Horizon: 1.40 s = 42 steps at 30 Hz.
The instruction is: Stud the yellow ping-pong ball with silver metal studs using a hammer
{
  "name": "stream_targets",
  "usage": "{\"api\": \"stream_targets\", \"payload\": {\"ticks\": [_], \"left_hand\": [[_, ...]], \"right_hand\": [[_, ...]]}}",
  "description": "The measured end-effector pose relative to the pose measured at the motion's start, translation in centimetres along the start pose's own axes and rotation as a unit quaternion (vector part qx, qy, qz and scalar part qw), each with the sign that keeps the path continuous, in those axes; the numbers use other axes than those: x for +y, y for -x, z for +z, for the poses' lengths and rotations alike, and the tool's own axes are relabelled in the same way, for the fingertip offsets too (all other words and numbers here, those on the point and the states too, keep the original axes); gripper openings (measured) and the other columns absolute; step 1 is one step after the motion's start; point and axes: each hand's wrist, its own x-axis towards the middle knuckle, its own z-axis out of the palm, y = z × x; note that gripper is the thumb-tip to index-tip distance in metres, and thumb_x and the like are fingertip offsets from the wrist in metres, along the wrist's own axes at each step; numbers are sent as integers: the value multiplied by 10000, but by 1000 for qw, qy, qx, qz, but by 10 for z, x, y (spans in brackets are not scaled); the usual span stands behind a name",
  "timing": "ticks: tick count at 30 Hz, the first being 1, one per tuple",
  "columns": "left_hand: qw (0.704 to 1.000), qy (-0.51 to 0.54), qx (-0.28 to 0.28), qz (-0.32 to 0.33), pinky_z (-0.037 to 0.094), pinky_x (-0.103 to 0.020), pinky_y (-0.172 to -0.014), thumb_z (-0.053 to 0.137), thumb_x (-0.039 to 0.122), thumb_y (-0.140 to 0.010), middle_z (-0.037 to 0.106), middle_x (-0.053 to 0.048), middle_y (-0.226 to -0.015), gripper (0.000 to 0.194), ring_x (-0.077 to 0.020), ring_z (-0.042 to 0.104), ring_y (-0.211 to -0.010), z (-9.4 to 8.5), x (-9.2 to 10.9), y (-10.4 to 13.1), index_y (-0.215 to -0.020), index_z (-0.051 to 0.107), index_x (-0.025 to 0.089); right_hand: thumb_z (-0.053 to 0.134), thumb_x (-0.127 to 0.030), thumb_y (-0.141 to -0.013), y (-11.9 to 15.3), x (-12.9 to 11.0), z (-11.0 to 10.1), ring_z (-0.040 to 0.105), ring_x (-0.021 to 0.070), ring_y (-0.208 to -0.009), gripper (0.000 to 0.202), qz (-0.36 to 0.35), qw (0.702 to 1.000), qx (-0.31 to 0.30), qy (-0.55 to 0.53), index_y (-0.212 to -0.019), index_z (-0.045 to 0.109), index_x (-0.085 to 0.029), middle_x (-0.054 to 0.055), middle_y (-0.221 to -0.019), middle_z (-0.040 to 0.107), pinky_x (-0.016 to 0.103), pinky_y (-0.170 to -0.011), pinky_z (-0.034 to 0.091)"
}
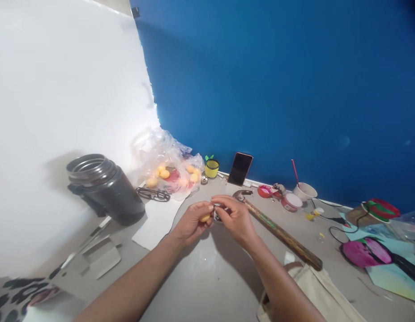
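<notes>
Bare gray tabletop (205, 288) leaves passage on the near side of the left hand (194, 219) and right hand (236, 217). Rightward, a claw hammer (283, 233) slants as a barrier; leftward stands a dark insulated flask (120, 192); ahead, a smartphone (240, 168) stands before the blue wall (277, 80).

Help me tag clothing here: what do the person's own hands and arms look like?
The left hand and right hand are bare, with no gloves or watch visible. The left forearm and right forearm are slim, with no sleeves in view.
</notes>
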Motion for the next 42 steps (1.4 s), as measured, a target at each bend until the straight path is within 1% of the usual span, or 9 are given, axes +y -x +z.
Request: {"api": "stream_targets", "payload": {"ticks": [6, 9, 13, 17, 20, 25, 29, 35, 42], "left_hand": [[1000, 2, 19, 8, 365, -216, -515, 823, 319, -690, 546, 22, -561, 247, -78, 482, -492, -2, -1, -1, -706, 668, 128], [1000, -7, 9, 18, 367, -219, -507, 812, 351, -724, 569, 4, -598, 280, -85, 500, -505, -1, -1, -1, -689, 658, 121], [999, 49, 12, 6, 417, -234, -527, 742, 413, -801, 613, -26, -698, 303, -119, 557, -575, 1, 1, 1, -829, 701, 114], [995, 92, -12, 23, 474, -244, -608, 726, 292, -785, 638, -44, -772, 290, -136, 582, -678, 3, 4, 2, -1002, 711, 100], [996, 64, -8, 55, 480, -245, -634, 746, 269, -799, 657, -46, -823, 326, -137, 594, -709, 4, 5, 3, -1080, 679, 119], [997, -18, 4, 75, 407, -222, -547, 763, 457, -832, 615, -5, -755, 403, -107, 539, -600, 3, 5, 5, -1059, 632, 151], [989, -87, 6, 117, 351, -219, -506, 623, 637, -892, 575, 7, -678, 498, -97, 478, -543, 2, 2, 6, -984, 622, 148], [971, -177, 53, 151, 309, -217, -456, 480, 778, -889, 536, 23, -624, 629, -85, 417, -477, 5, -1, 7, -871, 591, 160], [964, -213, 74, 144, 308, -223, -444, 439, 807, -884, 532, 21, -595, 653, -91, 421, -456, 7, -1, 7, -828, 574, 171]], "right_hand": [[594, -199, -911, -3, -2, -3, 721, 209, -952, 197, -31, 999, -22, 19, -930, 788, -224, 73, -999, 790, 311, -869, 539], [628, -218, -893, -4, -3, -4, 715, 197, -878, 162, -17, 1000, -8, -9, -876, 788, -221, 57, -927, 788, 288, -795, 535], [671, -248, -837, -5, -5, -7, 674, 171, -717, 124, 54, 996, 13, -73, -841, 786, -204, 37, -806, 772, 266, -671, 515], [759, -307, -764, -7, -6, -9, 606, 142, -617, 129, 133, 980, 27, -145, -814, 764, -188, 16, -711, 731, 250, -583, 470], [816, -357, -719, -7, -3, -9, 516, 105, -530, 199, 178, 960, 12, -215, -777, 744, -181, -14, -611, 664, 234, -520, 409], [896, -426, -636, -7, 4, -8, 499, 84, -516, 330, 250, 910, -34, -330, -785, 746, -173, 0, -637, 676, 219, -498, 377], [929, -440, -601, -6, 5, -2, 528, 82, -548, 366, 267, 882, -43, -385, -768, 736, -177, 15, -704, 705, 203, -487, 357], [936, -442, -572, -3, 1, 6, 502, 78, -511, 380, 294, 881, -45, -368, -749, 730, -176, -20, -592, 639, 206, -485, 334], [912, -455, -565, -3, -3, 6, 482, 78, -507, 368, 292, 896, -53, -329, -708, 728, -169, -9, -596, 647, 228, -509, 335]]}}
